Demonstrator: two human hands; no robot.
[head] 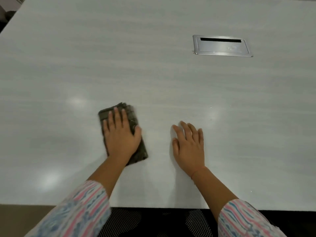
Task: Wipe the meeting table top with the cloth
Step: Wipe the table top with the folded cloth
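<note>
A dark folded cloth (106,114) lies flat on the pale grey meeting table top (136,69), left of centre and near me. My left hand (120,134) presses down on it with straight, spread fingers and covers most of it. My right hand (189,144) rests palm down on the bare table top to the right of the cloth, fingers straight, holding nothing. The two hands are about a hand's width apart.
A silver cable hatch (221,46) with a dark slot is set flush into the table at the far right. The table's near edge (153,207) runs across the bottom, with a dark mesh chair (126,221) below it. The table's left edge slants at the far left.
</note>
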